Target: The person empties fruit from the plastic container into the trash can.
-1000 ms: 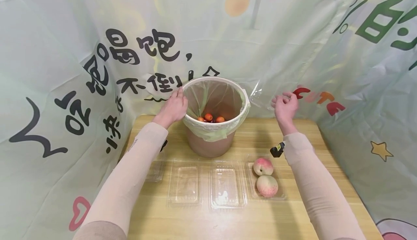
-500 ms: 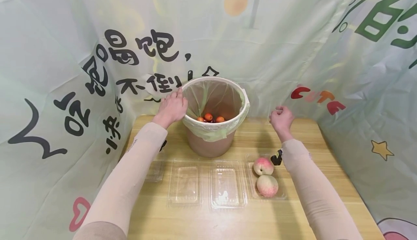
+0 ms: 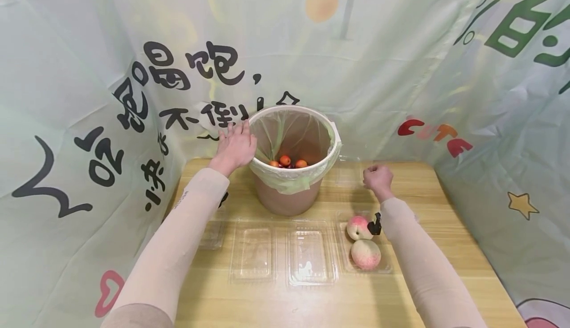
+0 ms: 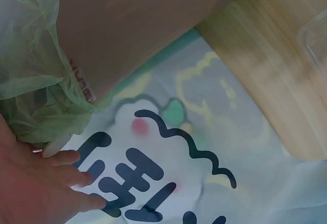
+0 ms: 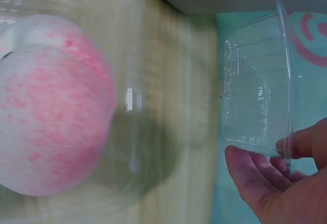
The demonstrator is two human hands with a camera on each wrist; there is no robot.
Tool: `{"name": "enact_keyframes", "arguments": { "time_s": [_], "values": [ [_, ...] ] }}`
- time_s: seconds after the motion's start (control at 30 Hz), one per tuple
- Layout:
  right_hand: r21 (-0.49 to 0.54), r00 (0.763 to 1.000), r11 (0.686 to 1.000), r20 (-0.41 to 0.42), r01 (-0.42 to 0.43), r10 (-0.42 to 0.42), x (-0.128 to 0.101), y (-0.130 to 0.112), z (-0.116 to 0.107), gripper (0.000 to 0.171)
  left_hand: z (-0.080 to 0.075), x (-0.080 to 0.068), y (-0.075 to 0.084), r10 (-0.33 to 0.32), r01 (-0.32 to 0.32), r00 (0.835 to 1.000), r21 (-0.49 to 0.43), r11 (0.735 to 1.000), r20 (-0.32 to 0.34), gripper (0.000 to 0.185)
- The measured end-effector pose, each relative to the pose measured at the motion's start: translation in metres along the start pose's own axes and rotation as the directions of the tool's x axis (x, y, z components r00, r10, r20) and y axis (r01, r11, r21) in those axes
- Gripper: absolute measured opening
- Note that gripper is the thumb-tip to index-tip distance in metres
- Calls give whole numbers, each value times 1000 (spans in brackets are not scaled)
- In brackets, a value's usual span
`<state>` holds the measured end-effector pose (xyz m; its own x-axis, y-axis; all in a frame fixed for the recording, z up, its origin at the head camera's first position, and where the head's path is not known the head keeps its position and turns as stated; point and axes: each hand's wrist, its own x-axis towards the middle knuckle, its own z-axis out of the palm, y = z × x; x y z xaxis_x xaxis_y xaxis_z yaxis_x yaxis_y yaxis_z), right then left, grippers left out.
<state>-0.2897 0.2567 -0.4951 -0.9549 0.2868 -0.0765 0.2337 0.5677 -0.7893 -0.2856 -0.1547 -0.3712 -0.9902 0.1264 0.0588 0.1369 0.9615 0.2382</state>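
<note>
My left hand (image 3: 236, 147) rests on the left rim of a brown waste bin (image 3: 288, 197) with a white rim and a pale green liner bag (image 3: 294, 184). Its fingers (image 4: 64, 183) are straight and spread along the outside. Several small orange-red fruits (image 3: 285, 160) lie inside the bin. To the right of the bin, low near the table's back edge, my right hand (image 3: 378, 179) pinches the edge of a clear plastic box (image 5: 258, 91) between thumb and fingers. Two pink-white peaches (image 3: 365, 254) sit in another clear tray (image 3: 386, 264), in front of that hand.
Two clear trays stand side by side at the middle front, a left one (image 3: 253, 278) and a right one (image 3: 311, 279). Another clear tray (image 3: 213, 236) is partly behind my left sleeve. Printed cloth walls (image 3: 401, 70) enclose the wooden table (image 3: 267, 308).
My right hand has come down and slightly left with the clear box, from in front of the back cloth to near the table. The left hand stays at the rim, its fingers spreading more.
</note>
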Motion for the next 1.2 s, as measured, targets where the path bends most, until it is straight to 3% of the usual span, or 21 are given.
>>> {"name": "enact_keyframes", "arguments": {
  "time_s": [0.27,0.53,0.77,0.87,1.03,1.2],
  "values": [
    [-98,998,995,62,-10,16,-5,12,8,20,1,1,0,1,-1,1000,7,1000,7,71],
    [-120,990,993,135,-23,40,-2,25,15,35,0,-1,1,2,-2,1000,23,1000,8,71],
    [-125,987,992,159,-13,32,-6,25,16,25,0,0,1,2,-2,1000,24,1000,12,71],
    [-140,984,990,176,-12,37,-4,27,15,31,-1,0,1,3,-3,1000,20,1000,10,71],
    [-165,972,986,232,12,27,-4,29,9,57,0,0,0,3,-3,1000,8,1000,3,71],
    [-214,941,973,339,85,-8,-7,26,-4,73,0,0,1,8,-8,1000,11,1000,-5,71]
  ]
}}
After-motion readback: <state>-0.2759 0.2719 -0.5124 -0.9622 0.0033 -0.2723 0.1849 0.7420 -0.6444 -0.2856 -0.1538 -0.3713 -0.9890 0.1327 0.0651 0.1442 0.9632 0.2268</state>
